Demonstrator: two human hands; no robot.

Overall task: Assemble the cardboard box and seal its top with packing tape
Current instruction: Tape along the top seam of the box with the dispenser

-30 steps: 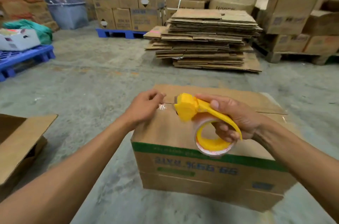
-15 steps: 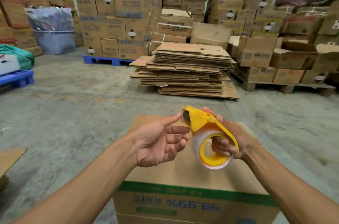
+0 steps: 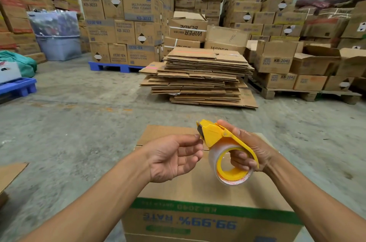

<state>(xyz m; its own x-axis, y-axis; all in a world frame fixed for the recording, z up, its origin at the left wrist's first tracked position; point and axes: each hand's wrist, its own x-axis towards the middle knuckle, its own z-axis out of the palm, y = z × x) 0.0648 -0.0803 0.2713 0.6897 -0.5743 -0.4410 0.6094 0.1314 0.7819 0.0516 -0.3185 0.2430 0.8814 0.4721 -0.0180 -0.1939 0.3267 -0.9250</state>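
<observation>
A brown cardboard box point(image 3: 200, 194) with a green stripe and blue upside-down print stands on the floor right below me, its top flaps folded flat. My right hand point(image 3: 247, 150) holds a yellow tape dispenser point(image 3: 221, 142) with a clear tape roll above the box top, fingers through the roll's core. My left hand point(image 3: 174, 156) is raised palm up beside it, thumb and forefinger pinched at the dispenser's cutter end. Whether a tape end lies between those fingertips cannot be told.
A tall stack of flattened cartons point(image 3: 200, 77) lies on the concrete floor ahead. Stacked boxes on a blue pallet point(image 3: 111, 66) and a wooden pallet point(image 3: 309, 93) line the back. Another open carton point(image 3: 10, 174) sits at the left edge.
Both hands lifted off the box top and rose with the dispenser. My left hand went from pressing the lid, to spread apart, to pinching at the cutter end. My view tilted up.
</observation>
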